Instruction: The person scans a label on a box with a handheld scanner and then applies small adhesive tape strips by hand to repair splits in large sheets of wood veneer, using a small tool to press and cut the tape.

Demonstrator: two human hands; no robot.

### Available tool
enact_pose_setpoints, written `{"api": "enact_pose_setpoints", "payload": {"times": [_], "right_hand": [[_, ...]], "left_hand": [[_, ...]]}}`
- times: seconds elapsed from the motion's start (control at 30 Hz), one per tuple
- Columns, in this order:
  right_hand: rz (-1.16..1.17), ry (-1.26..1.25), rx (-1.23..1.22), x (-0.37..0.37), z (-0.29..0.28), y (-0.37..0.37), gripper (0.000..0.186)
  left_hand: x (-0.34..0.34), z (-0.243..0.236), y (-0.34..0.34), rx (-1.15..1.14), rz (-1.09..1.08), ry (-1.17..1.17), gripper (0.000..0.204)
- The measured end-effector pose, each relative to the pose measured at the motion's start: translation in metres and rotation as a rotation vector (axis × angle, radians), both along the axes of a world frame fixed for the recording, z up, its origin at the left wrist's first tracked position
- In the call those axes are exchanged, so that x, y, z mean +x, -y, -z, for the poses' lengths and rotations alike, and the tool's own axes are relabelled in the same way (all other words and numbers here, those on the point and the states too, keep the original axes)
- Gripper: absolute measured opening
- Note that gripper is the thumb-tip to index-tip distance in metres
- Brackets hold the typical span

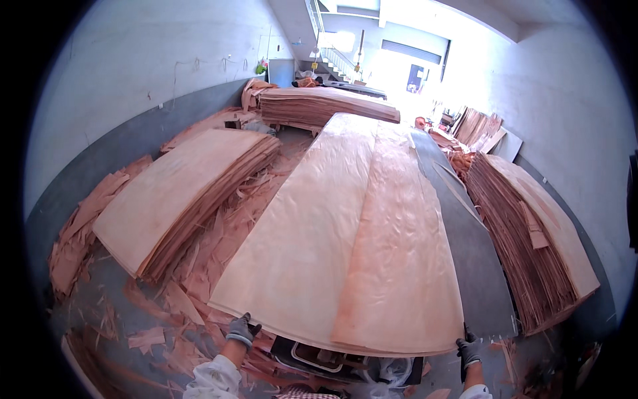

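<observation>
A wide, pale wood veneer sheet (292,246) lies lengthwise in front of me, its near edge toward my body. Along its right half runs a pinker strip of veneer (402,266). Both hands wear grey gloves. My left hand (243,330) is closed on the near edge, close to the left corner. At the near right corner, my right hand (469,348) grips the sheet's edge; its fingers are partly hidden. Beneath the veneer, a dark grey board surface (475,266) shows along the right side.
Veneer stacks stand at left (179,179), right (538,233) and far back (319,106). Torn veneer scraps (199,266) cover the floor between the left stack and the work surface. Under the near edge sit a dark frame (312,356) and clear plastic (392,372).
</observation>
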State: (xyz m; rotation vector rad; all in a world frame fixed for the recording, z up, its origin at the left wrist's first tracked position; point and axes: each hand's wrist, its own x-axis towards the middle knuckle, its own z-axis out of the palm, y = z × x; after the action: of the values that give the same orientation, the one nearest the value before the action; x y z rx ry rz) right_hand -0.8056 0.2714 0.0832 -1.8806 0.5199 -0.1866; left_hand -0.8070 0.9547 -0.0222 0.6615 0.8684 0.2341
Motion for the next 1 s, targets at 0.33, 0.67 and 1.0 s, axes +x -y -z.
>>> {"api": "enact_pose_setpoints", "payload": {"times": [0.33,0.67,1.0], "right_hand": [[-0.002,0.038,-0.039,0.04,0.003,0.007,0.026],[0.003,-0.044,0.021,0.012,0.023,0.014,0.05],[-0.02,0.112,0.089,0.021,0.052,0.017,0.038]], "left_hand": [[0.03,0.0,0.022,-0.026,0.034,-0.109,0.021],[0.01,-0.022,-0.005,0.238,0.111,-0.211,0.021],[0.017,-0.017,-0.018,0.423,0.209,-0.295,0.015]]}}
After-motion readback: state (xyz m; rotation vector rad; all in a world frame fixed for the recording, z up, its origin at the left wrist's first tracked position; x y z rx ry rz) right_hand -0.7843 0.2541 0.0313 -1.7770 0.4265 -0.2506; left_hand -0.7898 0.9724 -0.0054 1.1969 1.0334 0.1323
